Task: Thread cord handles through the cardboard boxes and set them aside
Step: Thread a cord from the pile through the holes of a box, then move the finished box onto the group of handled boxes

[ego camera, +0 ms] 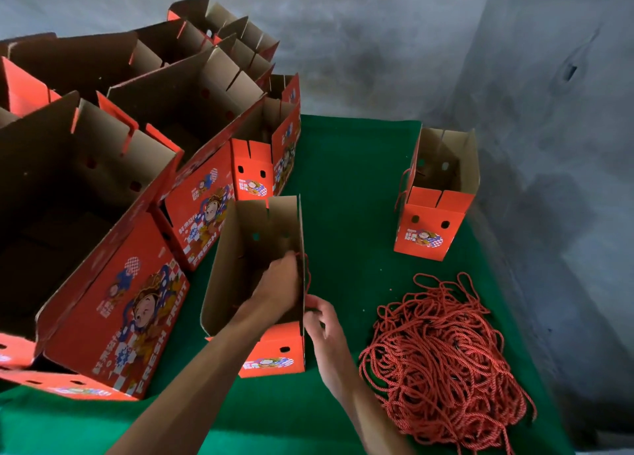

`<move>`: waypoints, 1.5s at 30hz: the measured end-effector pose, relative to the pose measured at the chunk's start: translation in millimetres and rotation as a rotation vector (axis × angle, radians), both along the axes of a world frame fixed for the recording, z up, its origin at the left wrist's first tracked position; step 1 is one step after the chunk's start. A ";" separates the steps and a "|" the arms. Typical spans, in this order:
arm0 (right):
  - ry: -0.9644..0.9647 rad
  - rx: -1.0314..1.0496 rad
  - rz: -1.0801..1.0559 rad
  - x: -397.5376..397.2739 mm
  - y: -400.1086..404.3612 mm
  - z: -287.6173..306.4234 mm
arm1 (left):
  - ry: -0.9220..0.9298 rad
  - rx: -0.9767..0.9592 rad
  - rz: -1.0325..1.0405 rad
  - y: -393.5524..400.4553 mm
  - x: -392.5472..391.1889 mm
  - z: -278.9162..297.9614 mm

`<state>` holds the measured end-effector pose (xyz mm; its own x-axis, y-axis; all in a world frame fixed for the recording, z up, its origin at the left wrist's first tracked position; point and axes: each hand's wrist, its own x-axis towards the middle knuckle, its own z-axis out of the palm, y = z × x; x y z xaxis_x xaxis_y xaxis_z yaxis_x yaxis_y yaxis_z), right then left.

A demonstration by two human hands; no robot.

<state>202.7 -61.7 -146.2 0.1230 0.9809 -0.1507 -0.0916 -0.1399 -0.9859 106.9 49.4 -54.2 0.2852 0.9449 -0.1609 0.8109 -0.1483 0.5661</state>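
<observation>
An open red cardboard box [247,248] stands upright on the green cloth [343,186] in front of me. My left hand [279,284] reaches inside it and pinches the end of a red cord [307,272] at the right wall. My right hand [320,320] is outside that wall, fingers curled at the cord where it passes through. A heap of red cords [442,351] lies to the right. A box with a cord handle on its left side [434,197] stands apart at the far right.
Several open red boxes [113,186] crowd the left side, some lying tilted against each other. A small upright box [255,169] stands behind the one I work on. Grey concrete floor [514,77] surrounds the cloth.
</observation>
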 end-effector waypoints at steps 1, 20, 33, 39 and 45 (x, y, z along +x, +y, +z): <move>-0.029 0.026 -0.011 2.2 -2.3 -1.1 | -0.033 0.005 -0.024 3.8 2.3 2.3; -0.685 0.164 -0.485 67.6 40.5 16.6 | 0.203 0.265 -0.316 27.6 11.1 28.0; -1.370 0.027 -0.313 58.5 30.0 32.3 | -0.123 0.470 -0.471 3.5 74.6 79.8; -1.302 0.049 -0.352 75.1 13.0 68.5 | -0.082 0.541 -0.523 -15.4 97.2 122.5; -1.248 0.062 -0.349 70.8 -8.4 98.5 | 0.020 0.486 -0.556 -25.2 104.3 158.6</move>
